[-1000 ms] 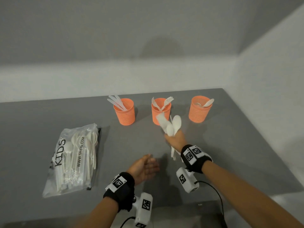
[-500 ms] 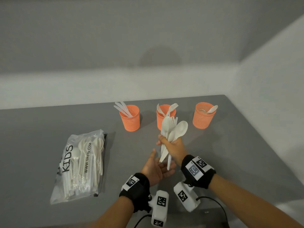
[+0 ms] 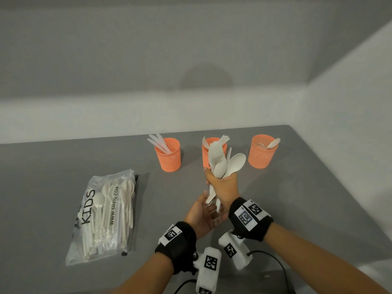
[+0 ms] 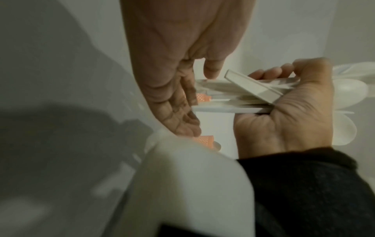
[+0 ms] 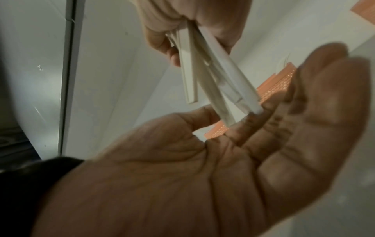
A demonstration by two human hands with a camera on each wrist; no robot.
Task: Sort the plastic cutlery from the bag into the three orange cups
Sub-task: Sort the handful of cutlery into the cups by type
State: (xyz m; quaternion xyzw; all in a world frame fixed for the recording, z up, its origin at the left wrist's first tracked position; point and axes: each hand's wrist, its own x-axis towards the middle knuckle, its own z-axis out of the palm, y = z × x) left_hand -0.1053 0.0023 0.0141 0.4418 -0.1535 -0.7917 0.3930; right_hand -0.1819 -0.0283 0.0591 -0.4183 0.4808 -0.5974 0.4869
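The right hand grips a cutlery bunch, partly hiding the middle cup. The left hand lies open under the handle ends. Wrist views are blurred.

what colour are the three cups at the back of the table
Orange, with a fine mesh pattern; the three cups show best in the head view.

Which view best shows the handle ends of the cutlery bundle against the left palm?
The right wrist view: the bundle's handle ends fan out onto the open left hand. The left wrist view shows them side-on in the right hand. The head view mostly hides them.
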